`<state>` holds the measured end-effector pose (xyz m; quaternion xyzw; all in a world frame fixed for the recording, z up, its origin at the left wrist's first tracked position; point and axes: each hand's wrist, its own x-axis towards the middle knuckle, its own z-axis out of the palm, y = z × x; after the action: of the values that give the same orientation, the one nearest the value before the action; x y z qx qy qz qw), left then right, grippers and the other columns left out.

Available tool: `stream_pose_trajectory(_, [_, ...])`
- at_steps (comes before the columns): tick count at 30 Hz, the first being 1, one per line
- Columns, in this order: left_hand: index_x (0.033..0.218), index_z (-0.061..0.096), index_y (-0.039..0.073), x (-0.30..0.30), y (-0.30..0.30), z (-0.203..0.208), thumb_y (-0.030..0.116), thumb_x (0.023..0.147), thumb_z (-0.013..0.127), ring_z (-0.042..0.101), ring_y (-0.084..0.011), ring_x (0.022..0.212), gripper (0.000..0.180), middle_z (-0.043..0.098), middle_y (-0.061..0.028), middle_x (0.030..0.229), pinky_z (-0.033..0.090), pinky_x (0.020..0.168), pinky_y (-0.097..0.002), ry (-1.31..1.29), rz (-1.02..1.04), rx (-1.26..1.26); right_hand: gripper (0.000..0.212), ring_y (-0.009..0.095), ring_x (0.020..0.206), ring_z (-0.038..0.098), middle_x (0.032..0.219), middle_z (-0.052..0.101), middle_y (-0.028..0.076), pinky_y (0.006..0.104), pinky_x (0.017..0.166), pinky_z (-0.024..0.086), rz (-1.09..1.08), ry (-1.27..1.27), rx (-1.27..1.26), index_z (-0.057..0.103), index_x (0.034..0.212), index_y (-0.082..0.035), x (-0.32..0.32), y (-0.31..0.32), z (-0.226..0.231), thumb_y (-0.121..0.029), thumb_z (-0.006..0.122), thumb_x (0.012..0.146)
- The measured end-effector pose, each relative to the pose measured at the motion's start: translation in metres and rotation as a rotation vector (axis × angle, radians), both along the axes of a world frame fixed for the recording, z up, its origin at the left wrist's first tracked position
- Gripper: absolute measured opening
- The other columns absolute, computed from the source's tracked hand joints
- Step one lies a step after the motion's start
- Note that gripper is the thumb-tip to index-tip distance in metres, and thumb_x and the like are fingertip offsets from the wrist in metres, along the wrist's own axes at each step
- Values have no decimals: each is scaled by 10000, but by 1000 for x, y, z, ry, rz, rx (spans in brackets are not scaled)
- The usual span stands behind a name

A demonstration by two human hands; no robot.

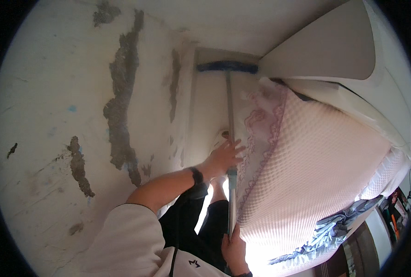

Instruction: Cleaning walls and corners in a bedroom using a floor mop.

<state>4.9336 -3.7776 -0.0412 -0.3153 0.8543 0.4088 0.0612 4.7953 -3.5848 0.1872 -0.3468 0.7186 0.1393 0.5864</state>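
Observation:
A long-handled mop [230, 101] reaches away from me, its wide dark blue head [227, 67] on the floor at the far end. My left hand [221, 158] lies across the upper pole with fingers spread apart; a dark band circles that wrist. Lower down, a grey-green collar [232, 172] sits on the pole. Near the handle's close end my right hand [233, 251] is wrapped round it, with a dark band at its wrist too. My legs in black, with bare lower parts, show below the left hand.
On the left stands a whitish wall [43, 134] with grey peeling patches [122, 101]. To the right is a bed with a pink quilted cover [316, 161], a lace edge [265, 124] and a pale headboard [330, 51]. A narrow floor strip [210, 106] runs between them. Blue-grey cloth [330, 228] lies on the bed.

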Motion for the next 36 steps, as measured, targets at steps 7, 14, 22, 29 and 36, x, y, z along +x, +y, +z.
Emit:
stream_pose_trajectory(7, [973,665,167,-7,-12,6,274,822,702,199,-275,1475,189,417,-13,1494,117,1211,-536,-62,-188,-201,685,489,688,641,800,649,296,541,609,516,-66,-28,-117,229,1456,-28,-1,7,2,-189,590,896])
stream_pose_trajectory(14, [947,691,171,8,-32,-23,216,806,696,220,-279,1467,148,456,-28,1463,83,1211,-551,40,-103,-103,631,488,677,639,786,639,316,552,612,520,13,6,-54,247,1439,-36,14,-34,-20,-179,564,913])
stream_pose_trajectory(22, [928,706,212,-15,39,19,200,777,664,281,-256,1442,158,587,42,1310,118,1208,-546,42,-457,-110,580,486,670,635,735,632,302,550,579,507,-65,-51,-15,286,1389,47,-9,40,53,-140,558,912])
stream_pose_trajectory(29, [1267,601,230,-4,-35,52,232,777,723,245,-271,1455,505,483,-25,1440,129,1203,-557,6,-58,-85,619,498,712,637,799,635,318,545,631,522,17,-5,-103,261,1438,5,-15,-25,9,-171,550,920])
stream_pose_trajectory(36, [1252,608,182,-13,-13,49,164,764,727,299,-268,1432,503,551,-49,1363,145,1225,-489,134,-292,-154,658,470,658,637,782,647,283,527,573,512,98,-10,-227,226,1462,1,-7,-36,-22,-124,554,905])
